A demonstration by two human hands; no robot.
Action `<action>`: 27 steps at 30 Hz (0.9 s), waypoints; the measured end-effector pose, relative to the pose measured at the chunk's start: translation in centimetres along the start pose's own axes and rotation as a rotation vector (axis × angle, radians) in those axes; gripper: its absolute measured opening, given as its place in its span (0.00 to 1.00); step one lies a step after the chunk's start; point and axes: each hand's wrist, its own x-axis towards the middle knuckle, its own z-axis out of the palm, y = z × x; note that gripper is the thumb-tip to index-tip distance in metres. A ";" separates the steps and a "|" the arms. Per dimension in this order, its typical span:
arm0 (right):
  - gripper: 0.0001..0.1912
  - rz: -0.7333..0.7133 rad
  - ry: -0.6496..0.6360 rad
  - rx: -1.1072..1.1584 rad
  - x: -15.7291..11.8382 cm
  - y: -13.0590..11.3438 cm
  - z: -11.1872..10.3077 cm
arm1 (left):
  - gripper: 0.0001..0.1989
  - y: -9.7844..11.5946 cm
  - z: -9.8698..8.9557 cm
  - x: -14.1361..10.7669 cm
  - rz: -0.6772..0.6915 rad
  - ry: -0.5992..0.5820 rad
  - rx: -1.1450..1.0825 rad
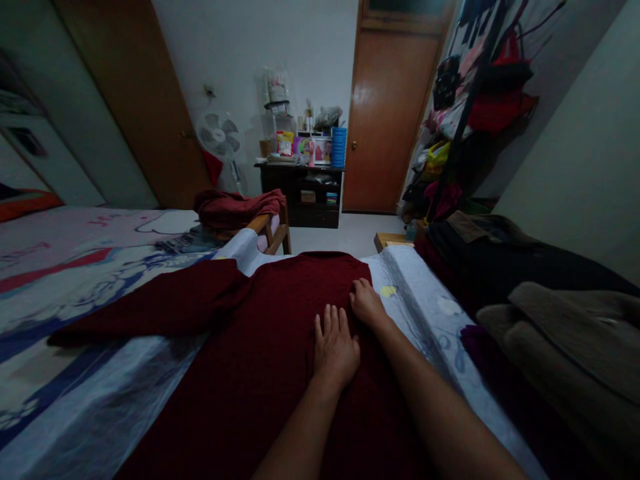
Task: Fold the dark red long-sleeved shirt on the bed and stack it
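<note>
Maroon long-sleeved top (pixel 270 373): left hand (pixel 336 350) is lying flat, released, toward twelve o'clock; curled right hand (pixel 369 305) is pointing toward eleven, grip unclear.

You have a plain, dark red top (pixel 265 327) spread nearly flat on the pale blue-grey sheet (pixel 425 307), its neckline (pixel 326 254) toward the sheet's far edge. The body widens toward you and runs out of view at the sheet's near end. One long sleeve (pixel 150 303) stretches to your left, its tapering end lying beyond the sheet's left side.
</note>
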 end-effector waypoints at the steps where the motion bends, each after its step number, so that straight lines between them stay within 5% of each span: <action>1: 0.24 0.000 -0.022 -0.016 -0.4 0.0 0.2 | 0.31 0.0 0.1 0.0 -0.005 0.002 0.000; 16: 0.39 0.080 -0.128 -0.044 1.2 1.7 1.4 | 0.30 0.0 -0.3 0.0 -0.018 -0.056 0.011; 27: 0.39 0.189 -0.028 -0.009 3.8 2.9 2.0 | 0.30 -0.1 0.1 0.0 -0.020 -0.059 0.021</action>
